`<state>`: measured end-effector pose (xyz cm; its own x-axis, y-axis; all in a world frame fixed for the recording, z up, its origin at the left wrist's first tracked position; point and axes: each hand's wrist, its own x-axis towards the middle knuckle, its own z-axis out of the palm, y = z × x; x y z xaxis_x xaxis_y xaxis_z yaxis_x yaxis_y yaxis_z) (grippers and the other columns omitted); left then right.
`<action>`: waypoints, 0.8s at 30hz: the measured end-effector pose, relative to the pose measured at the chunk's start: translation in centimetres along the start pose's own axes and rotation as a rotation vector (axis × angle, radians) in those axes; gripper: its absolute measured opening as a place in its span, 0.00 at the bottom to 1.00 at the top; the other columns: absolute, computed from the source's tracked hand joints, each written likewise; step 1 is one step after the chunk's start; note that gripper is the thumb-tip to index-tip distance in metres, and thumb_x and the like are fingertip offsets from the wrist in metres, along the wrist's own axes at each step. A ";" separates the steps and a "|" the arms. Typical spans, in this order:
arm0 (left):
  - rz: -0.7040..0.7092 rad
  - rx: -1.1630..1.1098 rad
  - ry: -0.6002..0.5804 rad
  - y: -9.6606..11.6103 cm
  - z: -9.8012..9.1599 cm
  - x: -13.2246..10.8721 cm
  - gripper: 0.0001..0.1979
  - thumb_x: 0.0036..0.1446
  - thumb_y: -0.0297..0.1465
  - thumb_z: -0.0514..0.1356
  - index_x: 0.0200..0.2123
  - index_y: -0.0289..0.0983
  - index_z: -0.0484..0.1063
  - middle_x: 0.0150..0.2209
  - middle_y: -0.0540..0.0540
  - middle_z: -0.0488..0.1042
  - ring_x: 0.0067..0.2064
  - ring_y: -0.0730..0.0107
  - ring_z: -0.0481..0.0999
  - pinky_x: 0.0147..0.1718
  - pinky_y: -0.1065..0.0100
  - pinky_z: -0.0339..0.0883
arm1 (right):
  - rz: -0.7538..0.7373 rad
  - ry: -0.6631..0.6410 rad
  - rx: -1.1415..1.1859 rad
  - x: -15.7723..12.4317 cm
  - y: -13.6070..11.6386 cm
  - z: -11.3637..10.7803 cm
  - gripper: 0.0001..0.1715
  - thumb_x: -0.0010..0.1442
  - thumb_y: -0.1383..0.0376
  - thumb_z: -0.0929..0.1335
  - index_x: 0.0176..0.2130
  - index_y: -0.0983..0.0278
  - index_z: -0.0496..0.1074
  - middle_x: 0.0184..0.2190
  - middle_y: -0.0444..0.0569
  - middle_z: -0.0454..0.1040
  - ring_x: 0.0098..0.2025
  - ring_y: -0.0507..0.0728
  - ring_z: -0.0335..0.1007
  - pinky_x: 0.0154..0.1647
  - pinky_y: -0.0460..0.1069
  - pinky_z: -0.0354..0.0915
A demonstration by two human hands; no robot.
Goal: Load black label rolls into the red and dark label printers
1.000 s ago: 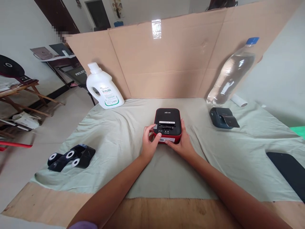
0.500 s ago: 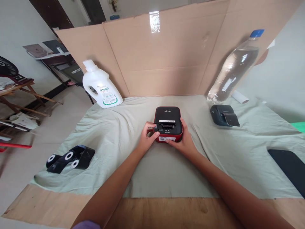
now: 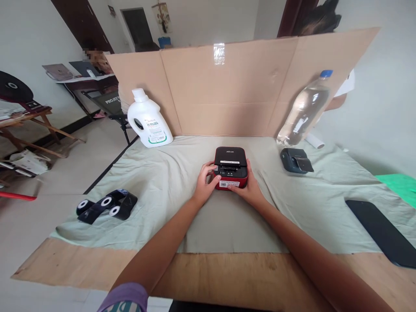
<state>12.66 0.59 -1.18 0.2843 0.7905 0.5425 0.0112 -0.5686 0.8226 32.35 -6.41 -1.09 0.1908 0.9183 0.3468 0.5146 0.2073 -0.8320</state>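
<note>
A small red and black label printer (image 3: 230, 167) sits in the middle of a pale green cloth (image 3: 162, 182). My left hand (image 3: 205, 185) grips its left side, thumb on the front corner and fingers curled over the top edge. My right hand (image 3: 248, 190) cups its right side, thumb along the front label. Both hands are closed round the printer, which rests on the cloth.
A white detergent bottle (image 3: 147, 121) stands back left, a clear water bottle (image 3: 302, 112) leans back right. A dark blue small printer (image 3: 295, 160) lies right of centre. Black bagged label rolls (image 3: 107, 206) lie left, a dark phone (image 3: 383, 232) right. A cardboard screen (image 3: 227, 86) closes the back.
The camera has pulled back and tilted up, so the scene looks smaller. My hands stay on the printer; the left fingers have shifted slightly along its left edge.
</note>
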 end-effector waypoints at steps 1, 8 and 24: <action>0.002 0.002 0.002 0.1 0.0 0.0 0.16 0.62 0.40 0.61 0.50 0.41 0.70 0.61 0.39 0.66 0.63 0.57 0.67 0.54 0.57 0.69 | 0.000 0.002 -0.006 0.0 0.0 0.0 0.72 0.47 0.52 0.78 0.73 0.52 0.34 0.69 0.55 0.58 0.69 0.67 0.57 0.68 0.64 0.57; 0.016 0.017 0.027 0.4 -0.1 -0.2 0.15 0.62 0.37 0.61 0.51 0.40 0.71 0.63 0.39 0.68 0.63 0.57 0.70 0.53 0.58 0.71 | 0.012 -0.010 0.019 -0.2 -0.3 -0.2 0.73 0.48 0.52 0.78 0.74 0.56 0.32 0.69 0.57 0.58 0.69 0.66 0.58 0.68 0.62 0.57; 0.000 0.148 0.145 0.6 0.3 -0.9 0.25 0.51 0.36 0.70 0.53 0.40 0.75 0.53 0.41 0.78 0.50 0.58 0.80 0.49 0.57 0.76 | -0.007 -0.025 0.114 -0.2 -0.8 -0.4 0.73 0.49 0.53 0.78 0.74 0.59 0.33 0.69 0.58 0.59 0.67 0.66 0.60 0.68 0.63 0.58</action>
<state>12.73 -0.59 -1.21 0.1439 0.8086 0.5705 0.1551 -0.5878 0.7940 32.16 -6.92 -0.31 0.1664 0.9245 0.3429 0.4171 0.2491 -0.8741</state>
